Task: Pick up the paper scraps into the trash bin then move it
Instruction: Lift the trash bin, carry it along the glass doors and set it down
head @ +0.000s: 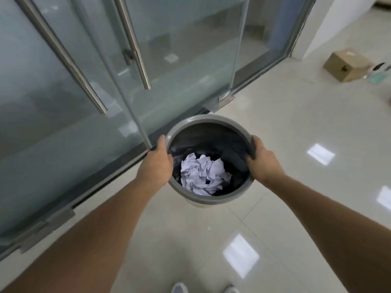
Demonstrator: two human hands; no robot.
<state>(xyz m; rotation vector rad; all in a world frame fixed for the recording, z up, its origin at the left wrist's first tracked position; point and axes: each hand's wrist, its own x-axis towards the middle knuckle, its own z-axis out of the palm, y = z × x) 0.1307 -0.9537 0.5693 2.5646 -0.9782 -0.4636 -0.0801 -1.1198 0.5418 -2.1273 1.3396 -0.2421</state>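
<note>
A round trash bin [208,120] with a grey rim and a dark liner is in the middle of the head view, above the pale tiled floor. Crumpled white paper scraps [204,174] lie in a heap at its bottom. My left hand [157,163] grips the bin's left rim, fingers curled inside. My right hand [260,160] grips the right rim the same way. Both forearms reach forward from the lower corners. I cannot tell whether the bin's base touches the floor.
Frosted glass doors [84,92] with long steel handles [135,47] stand close on the left, their dark bottom rail running beside the bin. A cardboard box [344,64] sits on the floor at the far right. My shoe tips [179,288] show at the bottom edge.
</note>
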